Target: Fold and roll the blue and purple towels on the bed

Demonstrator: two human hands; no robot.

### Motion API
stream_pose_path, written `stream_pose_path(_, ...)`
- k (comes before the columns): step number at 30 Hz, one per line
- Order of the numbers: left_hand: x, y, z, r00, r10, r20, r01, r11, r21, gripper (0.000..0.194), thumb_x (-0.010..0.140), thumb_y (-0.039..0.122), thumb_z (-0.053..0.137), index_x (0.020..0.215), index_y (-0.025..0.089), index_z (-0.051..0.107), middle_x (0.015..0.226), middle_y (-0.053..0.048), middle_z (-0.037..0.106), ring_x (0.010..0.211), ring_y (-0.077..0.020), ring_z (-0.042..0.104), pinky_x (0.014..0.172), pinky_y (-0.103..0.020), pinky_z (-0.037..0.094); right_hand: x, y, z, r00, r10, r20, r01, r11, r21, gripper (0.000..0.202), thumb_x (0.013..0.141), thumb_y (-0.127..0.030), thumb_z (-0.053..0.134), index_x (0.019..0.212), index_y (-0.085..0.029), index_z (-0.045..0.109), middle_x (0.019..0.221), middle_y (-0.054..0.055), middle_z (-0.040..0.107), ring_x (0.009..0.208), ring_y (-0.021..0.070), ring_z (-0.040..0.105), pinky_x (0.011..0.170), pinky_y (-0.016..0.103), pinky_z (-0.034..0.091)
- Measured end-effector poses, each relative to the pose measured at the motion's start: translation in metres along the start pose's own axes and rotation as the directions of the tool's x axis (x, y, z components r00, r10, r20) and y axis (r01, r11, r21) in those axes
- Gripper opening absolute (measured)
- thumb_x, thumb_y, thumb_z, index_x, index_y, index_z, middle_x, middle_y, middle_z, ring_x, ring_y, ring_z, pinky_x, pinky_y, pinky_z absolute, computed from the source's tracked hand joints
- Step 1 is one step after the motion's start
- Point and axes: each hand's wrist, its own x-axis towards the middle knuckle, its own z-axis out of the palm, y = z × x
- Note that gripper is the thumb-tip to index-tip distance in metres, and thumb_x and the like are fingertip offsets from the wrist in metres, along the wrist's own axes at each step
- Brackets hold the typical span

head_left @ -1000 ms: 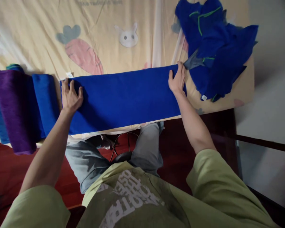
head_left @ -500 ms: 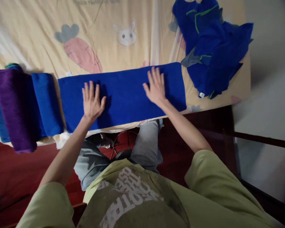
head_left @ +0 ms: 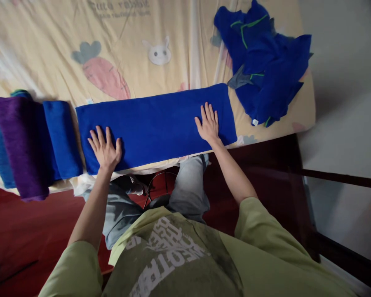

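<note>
Your fingers [head_left: 100, 136] lie spread, gripping nothing, left hand [head_left: 107, 154] and right hand [head_left: 209, 127] flat on the blue towel [head_left: 160, 119] just beside the crumpled pile [head_left: 270, 66]; best smooth outward with light, even pressure.

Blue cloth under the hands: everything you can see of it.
The blue cloth is plain, matte and soft-looking, laid flat as a long, slightly slanted rectangle; layer count can't be told. It lies on the patterned sheet near its front edge, between a rolled or folded blue bundle and a crumpled blue pile. The left hand and right hand rest on it, palms down.
</note>
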Motion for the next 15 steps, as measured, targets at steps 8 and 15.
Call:
stream_pose_path(8, -0.041, -0.027, -0.009, 0.997, -0.067, -0.046, 0.067, 0.998, -0.01, 0.075, 0.105, 0.053, 0.042, 0.168, 0.014, 0.031, 0.179, -0.015, 0.007, 0.165, -0.0381, -0.006, 0.132, -0.064, -0.007, -0.047, 0.068, -0.014, 0.986, 0.15, -0.072, -0.158, 0.98, -0.122, 0.071, 0.11, -0.051, 0.018, 0.17, -0.013, 0.022, 0.178, 0.014, 0.02, 0.167, 0.029, 0.016, 0.133, 0.06, 0.017)
stream_pose_path(15, -0.045, -0.03, -0.009, 0.996, -0.043, -0.08, 0.046, 0.998, 0.046, 0.076, 0.106, 0.055, 0.04, 0.168, 0.012, 0.032, 0.178, -0.017, 0.009, 0.165, -0.0392, -0.002, 0.134, -0.063, 0.0, -0.057, 0.089, -0.018, 0.985, 0.165, -0.042, -0.169, 0.974, -0.153, 0.072, 0.11, -0.051, 0.015, 0.171, -0.013, 0.018, 0.179, 0.013, 0.017, 0.167, 0.0275, 0.014, 0.134, 0.057, 0.016)
